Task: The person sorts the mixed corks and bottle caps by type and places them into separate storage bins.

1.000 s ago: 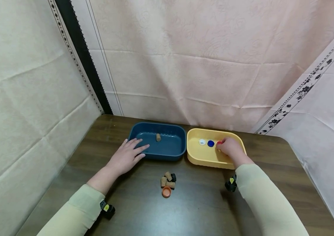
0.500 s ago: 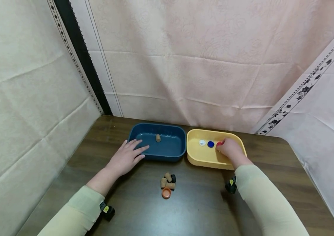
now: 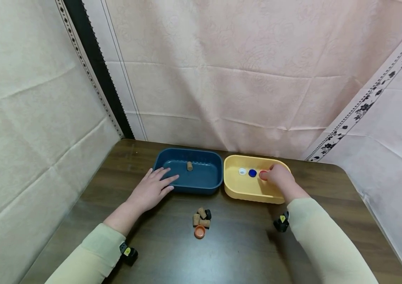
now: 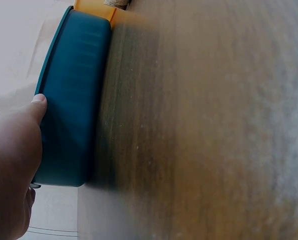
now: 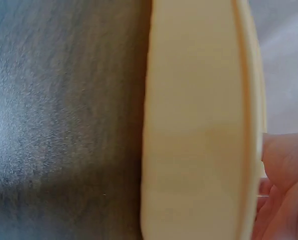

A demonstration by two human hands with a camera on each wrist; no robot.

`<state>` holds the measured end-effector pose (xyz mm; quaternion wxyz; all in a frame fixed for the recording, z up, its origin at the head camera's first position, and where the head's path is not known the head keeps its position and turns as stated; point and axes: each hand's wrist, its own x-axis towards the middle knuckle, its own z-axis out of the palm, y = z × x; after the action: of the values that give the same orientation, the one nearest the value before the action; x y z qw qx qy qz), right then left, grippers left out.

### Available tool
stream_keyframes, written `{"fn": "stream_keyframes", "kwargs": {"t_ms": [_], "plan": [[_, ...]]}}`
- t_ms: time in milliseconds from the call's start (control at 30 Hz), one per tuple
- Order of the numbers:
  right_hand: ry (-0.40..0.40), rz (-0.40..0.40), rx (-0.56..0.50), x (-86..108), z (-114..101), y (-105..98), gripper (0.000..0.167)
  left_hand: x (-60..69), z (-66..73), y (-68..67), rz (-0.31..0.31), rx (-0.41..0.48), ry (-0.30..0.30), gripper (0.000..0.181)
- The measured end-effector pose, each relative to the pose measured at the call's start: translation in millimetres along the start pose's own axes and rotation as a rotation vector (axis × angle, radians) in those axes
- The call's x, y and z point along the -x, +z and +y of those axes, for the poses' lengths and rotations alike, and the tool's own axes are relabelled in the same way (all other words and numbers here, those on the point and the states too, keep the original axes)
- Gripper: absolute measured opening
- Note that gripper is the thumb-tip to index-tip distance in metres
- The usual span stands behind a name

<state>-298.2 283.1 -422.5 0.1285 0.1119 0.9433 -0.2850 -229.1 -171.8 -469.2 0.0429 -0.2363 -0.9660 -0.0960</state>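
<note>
My left hand (image 3: 152,188) rests with spread fingers on the near left rim of the dark blue tray (image 3: 201,182); in the left wrist view its thumb (image 4: 39,100) touches the rim. One cork (image 3: 189,166) lies inside that tray. My right hand (image 3: 281,179) reaches into the yellow tray (image 3: 250,194), its thumb over a red bottle cap (image 3: 262,173) and its forefinger apart from the thumb. To the left of that cap lie a blue bottle cap (image 3: 252,173) and a white bottle cap (image 3: 242,171). The yellow wall hides the right fingertips in the right wrist view.
On the brown table (image 3: 236,244), in front of the trays, sits a small cluster: several corks (image 3: 204,223), a black cap-like piece (image 3: 208,214) and an orange-brown round cap (image 3: 199,232). The trays stand side by side. Cloth (image 3: 243,79) hangs behind the table.
My right hand has shifted slightly to the right and its fingers have loosened, with more of the red bottle cap showing. My left hand stays in place on the blue tray.
</note>
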Motion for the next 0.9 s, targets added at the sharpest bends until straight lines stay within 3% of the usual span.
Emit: {"fn": "stream_keyframes", "kwargs": {"t_ms": [167, 533, 900], "plan": [[-0.037, 0.018, 0.015, 7.3, -5, -7, 0.066, 0.8, -1.2, 1.4, -0.001, 0.001, -0.004, 0.048], [-0.103, 0.042, -0.080, 37.3, -10, -10, 0.058, 0.7, -0.3, -0.3, -0.004, 0.000, -0.001, 0.048], [-0.320, 0.143, -0.142, 75.5, -11, 11, 0.042, 0.6, 1.1, -2.7, -0.001, 0.004, 0.005, 0.047]]}}
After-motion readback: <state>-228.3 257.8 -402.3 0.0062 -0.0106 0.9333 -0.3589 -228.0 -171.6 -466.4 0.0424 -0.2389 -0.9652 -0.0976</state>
